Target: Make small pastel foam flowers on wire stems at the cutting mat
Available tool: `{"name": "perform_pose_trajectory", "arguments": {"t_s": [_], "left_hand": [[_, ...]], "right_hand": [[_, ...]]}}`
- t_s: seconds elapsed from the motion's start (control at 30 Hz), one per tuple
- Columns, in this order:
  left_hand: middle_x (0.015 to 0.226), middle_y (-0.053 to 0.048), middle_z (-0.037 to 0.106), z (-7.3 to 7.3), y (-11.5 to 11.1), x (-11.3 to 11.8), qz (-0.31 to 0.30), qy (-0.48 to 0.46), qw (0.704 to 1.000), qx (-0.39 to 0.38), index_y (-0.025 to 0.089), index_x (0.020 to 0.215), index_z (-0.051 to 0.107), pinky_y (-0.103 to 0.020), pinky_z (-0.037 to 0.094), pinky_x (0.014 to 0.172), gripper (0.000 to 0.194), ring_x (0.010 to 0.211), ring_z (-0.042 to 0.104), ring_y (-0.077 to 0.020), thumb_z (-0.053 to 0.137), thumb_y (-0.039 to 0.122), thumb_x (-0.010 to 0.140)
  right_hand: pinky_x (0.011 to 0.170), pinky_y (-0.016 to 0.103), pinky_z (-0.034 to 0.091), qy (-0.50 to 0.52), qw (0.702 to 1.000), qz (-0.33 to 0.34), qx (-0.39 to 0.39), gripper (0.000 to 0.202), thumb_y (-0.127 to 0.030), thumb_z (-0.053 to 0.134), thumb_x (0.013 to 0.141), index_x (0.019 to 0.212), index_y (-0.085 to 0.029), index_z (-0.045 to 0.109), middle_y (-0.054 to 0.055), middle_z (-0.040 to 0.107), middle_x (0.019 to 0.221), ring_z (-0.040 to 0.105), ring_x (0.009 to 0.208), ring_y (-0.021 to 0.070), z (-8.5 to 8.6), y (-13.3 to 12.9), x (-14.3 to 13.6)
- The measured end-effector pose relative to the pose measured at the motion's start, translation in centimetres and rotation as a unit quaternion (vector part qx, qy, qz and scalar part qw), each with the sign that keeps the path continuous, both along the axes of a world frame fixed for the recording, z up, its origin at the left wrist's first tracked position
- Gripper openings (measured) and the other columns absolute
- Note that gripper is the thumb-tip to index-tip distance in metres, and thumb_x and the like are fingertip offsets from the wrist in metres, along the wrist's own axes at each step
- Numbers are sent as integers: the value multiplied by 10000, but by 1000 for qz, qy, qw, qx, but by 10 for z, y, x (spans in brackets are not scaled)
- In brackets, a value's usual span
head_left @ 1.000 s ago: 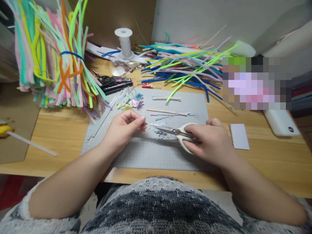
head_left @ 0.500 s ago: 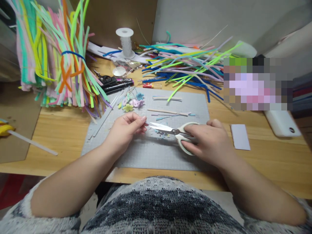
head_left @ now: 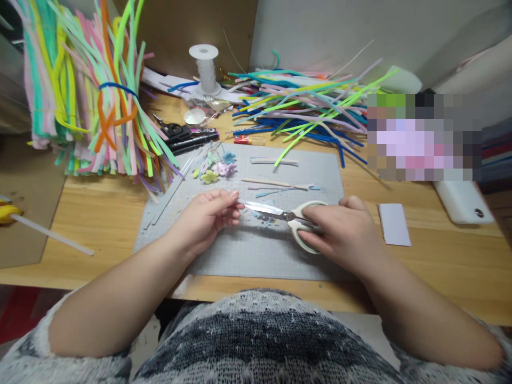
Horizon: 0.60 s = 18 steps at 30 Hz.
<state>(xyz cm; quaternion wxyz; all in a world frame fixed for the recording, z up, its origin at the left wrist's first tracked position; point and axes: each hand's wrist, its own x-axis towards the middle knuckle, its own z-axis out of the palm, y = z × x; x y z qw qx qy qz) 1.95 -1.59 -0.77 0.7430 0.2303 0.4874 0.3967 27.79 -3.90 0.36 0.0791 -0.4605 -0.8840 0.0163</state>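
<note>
My right hand (head_left: pixel 344 226) grips the handles of a pair of white scissors (head_left: pixel 306 226) with metal blades pointing left. The blade tips reach the fingertips of my left hand (head_left: pixel 210 216), which is closed in a pinch over the grey cutting mat (head_left: pixel 248 250). What the pinch holds is too small and too covered to name. Tiny pale clippings (head_left: pixel 264 217) lie under the blades. Behind them rest cut pipe cleaner pieces (head_left: pixel 276 184) and a little pile of fuzzy flowers (head_left: pixel 210 176) in yellow, pink and blue.
A big bundle of pipe cleaners (head_left: pixel 86 96) stands at the left. More loose pipe cleaners (head_left: pixel 304 101) are heaped at the back, beside a white spool (head_left: pixel 207 72). Black-handled scissors (head_left: pixel 174 130) and pens lie behind the mat. At the right are a white card (head_left: pixel 394 225) and a white device (head_left: pixel 464 202).
The scissor blades have come together from slightly apart, their tips now at my left fingertips. Both hands have stayed almost in place.
</note>
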Motion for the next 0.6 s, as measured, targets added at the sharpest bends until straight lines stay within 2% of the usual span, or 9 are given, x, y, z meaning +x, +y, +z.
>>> {"name": "perform_pose_trajectory", "arguments": {"t_s": [0.4, 0.6], "left_hand": [[639, -22, 653, 1, 0, 0, -1, -10, 1000, -2, 114, 639, 604, -182, 485, 514, 216, 514, 566, -69, 769, 247, 684], [623, 4, 654, 1, 0, -1, -13, -18, 1000, 20, 137, 696, 593, -177, 487, 543, 258, 520, 578, -67, 809, 266, 639]], "right_hand": [[679, 321, 237, 5, 1000, 9, -21, 215, -391, 484, 924, 839, -211, 567, -2, 679, 696, 542, 600, 152, 0, 1, 2], [689, 323, 246, 4, 1000, 11, -23, 204, -384, 494, 922, 849, -208, 566, -1, 675, 688, 555, 614, 155, -2, 1, 4]]}}
